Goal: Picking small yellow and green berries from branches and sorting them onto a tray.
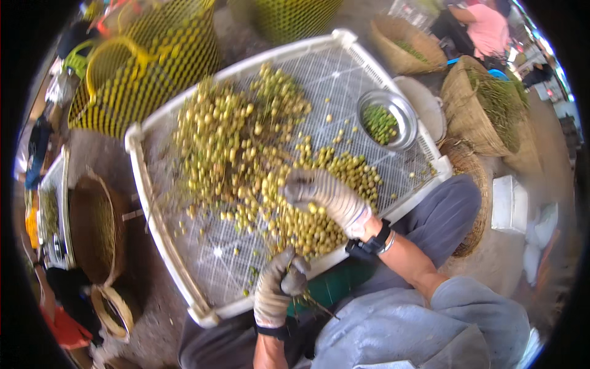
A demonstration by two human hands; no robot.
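My left hand (283, 281), in a striped glove with grey fingertips, is closed on thin bare stems (309, 302) at the near edge of a white mesh tray (166, 240). Over the loose round yellow-green fruits (309, 230) is my right hand (313, 189), gloved alike, with its fingers curled; whether something is between them cannot be seen. Heaped bunches of the same fruit on stems (212, 129) lie beyond, on the tray's left and middle. A round metal bowl (408, 117) with small green fruits (380, 123) stands on the tray's right side.
Yellow-and-black woven baskets (156, 69) stand past the far left edge. At the right are wicker baskets (465, 106) with stems and a white box (509, 205). A brown basket (94, 226) and another tray (67, 207) are at the left. A person in pink (488, 30) sits far right.
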